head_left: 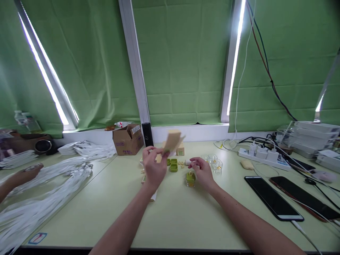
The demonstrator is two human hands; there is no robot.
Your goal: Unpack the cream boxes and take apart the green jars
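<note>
My left hand (154, 166) is raised above the desk and pinches a tan flat block (173, 141), which is blurred by motion. My right hand (202, 170) rests low on the desk with its fingers curled round a small whitish piece (189, 162). Just in front of that hand stands a small clear cup with a green and yellow part (190, 178). Between the hands lie green square pieces (173, 165) and tiny tan bits (181, 164). A small tan cube (180, 150) and clear little cups (214, 161) sit behind them.
A cardboard box (128, 140) and a black cylinder (147, 134) stand at the back. Two phones (273, 197) and a power strip (261, 155) with cables lie right. White bagged items (53, 177) cover the left desk, where another person's hand (29, 170) reaches in.
</note>
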